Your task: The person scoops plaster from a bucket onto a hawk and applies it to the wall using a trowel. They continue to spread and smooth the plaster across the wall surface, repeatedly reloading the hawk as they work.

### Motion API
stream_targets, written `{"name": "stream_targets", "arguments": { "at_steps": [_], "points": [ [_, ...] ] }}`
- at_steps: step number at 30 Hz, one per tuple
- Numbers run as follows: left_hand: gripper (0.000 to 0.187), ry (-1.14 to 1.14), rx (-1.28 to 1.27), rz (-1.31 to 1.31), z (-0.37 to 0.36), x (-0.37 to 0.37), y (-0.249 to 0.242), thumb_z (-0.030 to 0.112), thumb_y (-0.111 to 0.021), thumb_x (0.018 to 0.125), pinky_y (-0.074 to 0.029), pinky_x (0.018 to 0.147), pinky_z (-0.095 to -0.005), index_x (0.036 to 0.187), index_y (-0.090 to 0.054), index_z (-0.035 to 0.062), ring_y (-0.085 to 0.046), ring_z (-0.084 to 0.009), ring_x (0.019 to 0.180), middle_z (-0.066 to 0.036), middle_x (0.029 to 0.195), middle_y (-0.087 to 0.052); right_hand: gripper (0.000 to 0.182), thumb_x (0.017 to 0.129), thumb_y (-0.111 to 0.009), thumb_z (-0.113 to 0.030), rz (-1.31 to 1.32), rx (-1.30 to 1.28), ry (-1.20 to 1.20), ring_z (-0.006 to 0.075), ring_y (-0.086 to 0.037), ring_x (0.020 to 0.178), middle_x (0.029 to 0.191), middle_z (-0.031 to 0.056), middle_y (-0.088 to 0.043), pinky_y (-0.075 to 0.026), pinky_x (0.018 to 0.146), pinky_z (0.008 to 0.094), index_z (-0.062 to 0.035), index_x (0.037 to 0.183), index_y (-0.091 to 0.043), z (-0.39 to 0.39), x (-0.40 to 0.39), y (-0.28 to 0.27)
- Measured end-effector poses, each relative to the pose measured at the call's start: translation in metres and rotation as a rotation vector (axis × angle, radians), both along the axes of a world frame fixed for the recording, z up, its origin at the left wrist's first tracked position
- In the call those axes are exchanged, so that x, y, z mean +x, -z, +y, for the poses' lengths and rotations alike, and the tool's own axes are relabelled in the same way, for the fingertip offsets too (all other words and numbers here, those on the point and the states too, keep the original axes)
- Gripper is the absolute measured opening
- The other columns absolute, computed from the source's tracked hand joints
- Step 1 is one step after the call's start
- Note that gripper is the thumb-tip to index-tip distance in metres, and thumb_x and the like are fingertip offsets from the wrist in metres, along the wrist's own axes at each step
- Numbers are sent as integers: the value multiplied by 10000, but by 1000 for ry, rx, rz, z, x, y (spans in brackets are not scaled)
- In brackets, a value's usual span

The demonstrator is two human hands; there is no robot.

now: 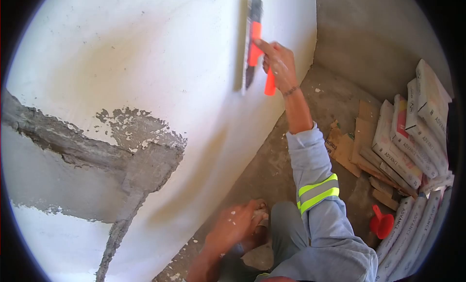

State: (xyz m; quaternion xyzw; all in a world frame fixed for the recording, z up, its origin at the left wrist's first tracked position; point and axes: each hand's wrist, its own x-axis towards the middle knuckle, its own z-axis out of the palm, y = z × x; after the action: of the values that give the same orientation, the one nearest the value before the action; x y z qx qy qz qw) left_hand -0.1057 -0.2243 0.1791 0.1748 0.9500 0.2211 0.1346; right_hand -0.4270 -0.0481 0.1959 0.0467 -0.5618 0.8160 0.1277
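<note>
High against the white plastered wall [194, 49], my right hand [282, 66] is closed around the orange handle of a wide putty knife [255, 44]. Its index finger stretches along the orange back of the tool. The long blade stands nearly vertical, close to the wall, but whether its edge touches cannot be made out. Low in front of my body, by the knee, my left hand [235, 223] is slightly smeared, its fingers partly hidden. White specks dot both hands. Left of them, a rough grey cement patch [145, 160] breaks the white coat.
Stacked bags [403, 141] lean in the right corner, with more bags [412, 228] below. A red scoop [382, 222] lies beside them. Flattened cardboard [359, 141] covers part of the concrete floor [262, 165]. A second, grey wall [369, 34] meets the white one at the upper right.
</note>
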Motion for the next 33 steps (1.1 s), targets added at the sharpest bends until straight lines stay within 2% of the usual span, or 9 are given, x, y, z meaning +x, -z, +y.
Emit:
{"name": "stream_targets", "arguments": {
  "at_steps": [7,12,20,22,24,26,28,31,33],
  "points": [
    [271,64,-76,18,14,-9,7,322,-626,910,-511,615,-450,1002,-567,73,-645,-337,780,-159,818,-660,354,774,-772,-403,545,747,-42,273,-646,580,674,146,-650,-533,609,396,-77,853,-659,-86,112,-11],
    [321,-11,-159,-173,17,-10,-7,361,-594,928,-511,668,-478,1033,-560,60,-643,-368,831,-166,842,-668,291,785,-789,-335,175,323,-71,248,-672,643,726,130,-683,-536,627,369,-82,855,-663,-10,47,34],
    [323,-25,-163,-248,21,-12,-3,383,-563,941,-505,716,-483,1063,-564,84,-642,-391,825,-178,843,-675,319,804,-753,-385,703,836,139,297,-640,732,810,118,-663,-514,641,383,-77,804,-667,-63,83,120],
    [318,-26,-150,-242,20,-16,-6,375,-566,939,-506,695,-483,1062,-562,82,-643,-393,812,-178,821,-672,265,841,-728,-321,122,657,-55,237,-623,663,740,84,-643,-505,616,352,-65,794,-677,-39,94,106],
    [313,-59,-127,-221,16,-13,-4,369,-569,937,-505,674,-486,1059,-560,81,-643,-394,800,-180,798,-668,258,860,-709,-292,104,11,175,137,-574,629,698,21,-598,-476,580,297,-38,817,-695,-16,40,143],
    [306,-67,-164,-217,9,-6,1,364,-580,931,-500,658,-490,1047,-562,82,-640,-391,791,-188,781,-659,268,867,-698,-266,-86,-53,17,74,-498,587,672,-12,-560,-423,525,260,-2,822,-684,26,-23,154],
    [299,-73,-171,-186,1,-7,-2,358,-587,926,-498,653,-491,1032,-565,78,-638,-389,787,-193,772,-652,311,858,-704,-263,-58,-188,15,68,-458,534,613,-10,-518,-385,476,264,13,737,-627,10,-24,93],
    [297,-85,-148,-177,-5,2,-4,350,-591,922,-499,669,-486,1010,-572,67,-633,-390,786,-198,777,-649,350,819,-771,-307,52,166,76,55,-393,492,576,-32,-474,-332,448,246,-7,762,-598,-37,42,-28],
    [302,-87,-175,-152,-5,-1,3,350,-591,920,-502,685,-482,1001,-578,59,-631,-393,785,-202,791,-649,357,786,-783,-341,26,225,-187,145,-605,552,607,48,-598,-465,512,300,-22,839,-633,-79,93,-51]
  ]
}}
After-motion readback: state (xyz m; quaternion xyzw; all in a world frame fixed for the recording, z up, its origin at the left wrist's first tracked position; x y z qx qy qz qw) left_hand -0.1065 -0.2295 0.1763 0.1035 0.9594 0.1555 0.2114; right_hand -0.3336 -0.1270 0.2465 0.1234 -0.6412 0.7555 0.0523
